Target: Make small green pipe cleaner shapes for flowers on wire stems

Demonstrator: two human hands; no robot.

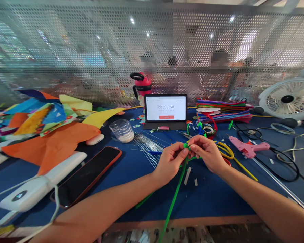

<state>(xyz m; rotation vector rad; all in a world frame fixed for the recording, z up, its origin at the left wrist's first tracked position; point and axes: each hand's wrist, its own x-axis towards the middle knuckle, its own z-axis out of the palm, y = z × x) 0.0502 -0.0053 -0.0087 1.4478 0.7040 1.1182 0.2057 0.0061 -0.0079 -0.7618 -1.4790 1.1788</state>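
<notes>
Behind the work surface runs a perforated metal screen (91,50), with blurred figures of other people seated beyond it. Below it lies a blue table (131,162), crowded with craft material.

From the head camera, both hands meet above the middle of the table. The left hand (170,161) and the right hand (208,152) each pinch the top end of a green pipe cleaner (176,194) between thumb and fingertips, the fingertips nearly touching where the stem curls into a small knot. The stem slants down from there, past the near edge of the table.

Just behind the hands stands a tablet (166,108) showing a timer, and behind that a pink bottle (142,86). Left of the hands lie thin wires (147,145), a clear plastic cup (122,130) on its side, a phone (88,175) face up, and a white power bank (40,185) with a cable. Sheets of coloured paper (48,135) cover the far left.

Right of the hands lie a yellow pipe cleaner (230,155), a pink glue gun (248,147), black cables (281,158), a stack of pipe cleaners (223,109) with a tape roll on top, and a white fan (288,99). Nothing lies between the camera and the hands.
</notes>
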